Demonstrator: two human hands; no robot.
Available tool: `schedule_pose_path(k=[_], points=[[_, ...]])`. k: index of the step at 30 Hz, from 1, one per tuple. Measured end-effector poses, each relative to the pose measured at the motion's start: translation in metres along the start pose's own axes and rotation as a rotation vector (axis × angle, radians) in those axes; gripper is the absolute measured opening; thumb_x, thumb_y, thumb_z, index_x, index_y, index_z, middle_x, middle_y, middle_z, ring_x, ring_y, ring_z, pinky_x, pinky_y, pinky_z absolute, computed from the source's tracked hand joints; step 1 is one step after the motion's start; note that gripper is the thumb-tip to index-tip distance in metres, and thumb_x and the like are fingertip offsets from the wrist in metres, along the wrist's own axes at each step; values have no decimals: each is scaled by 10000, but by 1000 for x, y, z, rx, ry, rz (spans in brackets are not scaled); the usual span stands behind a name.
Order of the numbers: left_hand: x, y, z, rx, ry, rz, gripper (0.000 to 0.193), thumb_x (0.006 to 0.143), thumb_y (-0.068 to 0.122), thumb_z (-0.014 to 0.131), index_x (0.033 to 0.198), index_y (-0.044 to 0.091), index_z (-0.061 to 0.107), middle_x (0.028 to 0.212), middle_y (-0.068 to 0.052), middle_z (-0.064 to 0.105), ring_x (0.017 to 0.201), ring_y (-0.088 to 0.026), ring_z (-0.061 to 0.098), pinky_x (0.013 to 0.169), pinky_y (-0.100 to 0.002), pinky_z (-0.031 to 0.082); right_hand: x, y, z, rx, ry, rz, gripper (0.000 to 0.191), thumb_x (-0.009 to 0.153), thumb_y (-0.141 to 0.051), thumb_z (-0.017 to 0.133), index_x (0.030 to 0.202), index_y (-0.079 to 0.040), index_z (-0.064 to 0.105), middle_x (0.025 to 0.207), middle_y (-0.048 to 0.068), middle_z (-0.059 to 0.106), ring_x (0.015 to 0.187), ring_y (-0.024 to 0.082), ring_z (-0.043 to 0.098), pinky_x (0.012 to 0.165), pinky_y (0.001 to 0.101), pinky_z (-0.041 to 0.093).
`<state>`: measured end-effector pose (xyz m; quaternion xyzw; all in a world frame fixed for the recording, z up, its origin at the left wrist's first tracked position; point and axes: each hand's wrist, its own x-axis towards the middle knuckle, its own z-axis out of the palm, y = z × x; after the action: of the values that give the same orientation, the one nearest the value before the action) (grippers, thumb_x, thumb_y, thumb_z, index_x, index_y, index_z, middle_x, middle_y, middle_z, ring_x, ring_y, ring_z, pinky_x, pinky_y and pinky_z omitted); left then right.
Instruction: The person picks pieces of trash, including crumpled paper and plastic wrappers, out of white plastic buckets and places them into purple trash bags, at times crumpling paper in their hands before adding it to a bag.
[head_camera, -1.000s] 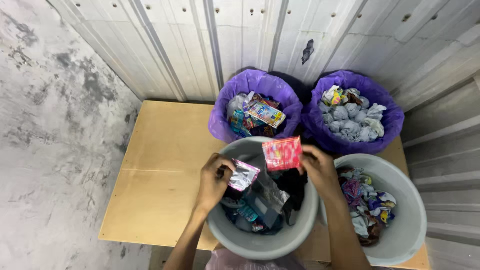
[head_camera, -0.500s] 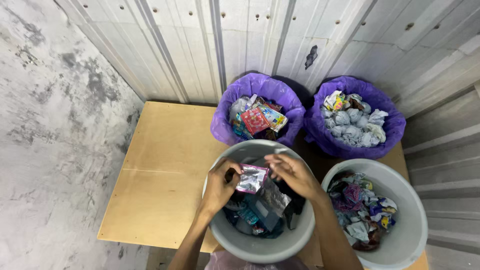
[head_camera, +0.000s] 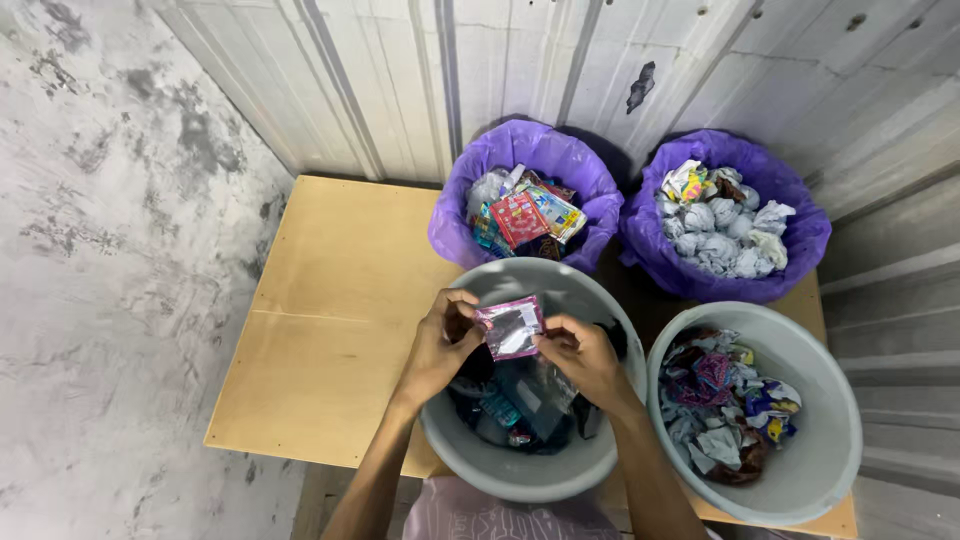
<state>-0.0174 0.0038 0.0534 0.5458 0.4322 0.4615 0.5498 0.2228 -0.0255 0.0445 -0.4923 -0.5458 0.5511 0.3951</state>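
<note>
Both my hands hold a small pink and silver foil wrapper (head_camera: 511, 327) above the near grey tub (head_camera: 600, 470). My left hand (head_camera: 440, 345) pinches its left edge and my right hand (head_camera: 585, 355) pinches its right edge. The tub below holds dark wrappers and plastic scraps. Behind it stands a purple-lined bin (head_camera: 455, 215) with colourful wrappers, a red packet (head_camera: 519, 218) lying on top.
A second purple-lined bin (head_camera: 800, 250) at the back right holds crumpled grey paper. A grey tub (head_camera: 820, 460) at the right holds mixed crumpled wrappers. All stand on a wooden board (head_camera: 330, 320) against a corrugated metal wall. Concrete floor lies to the left.
The red packet left my right hand and now lies in the left purple bin. My right hand came back and joined the left on the pink and silver wrapper.
</note>
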Motion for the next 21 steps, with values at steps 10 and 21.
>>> schedule_pose_path(k=[10,21], points=[[62,38,-63,357,189,148,241,873,-42,709,1096,44,680,894,-6,720,768,-82,635,672,-243,511,-33,-30,10,-425,191,-4,328,943,-253,672,1186,-36,709,985,91,756,816,165,727,694,328,585],[220,-26,-25,885,-86,179,384,833,110,787,1202,66,688,1047,-163,731,989,-336,715,868,-426,553,-37,-17,25,-452,85,31,255,965,-226,658,1119,-40,741,927,90,752,781,185,713,711,338,574]])
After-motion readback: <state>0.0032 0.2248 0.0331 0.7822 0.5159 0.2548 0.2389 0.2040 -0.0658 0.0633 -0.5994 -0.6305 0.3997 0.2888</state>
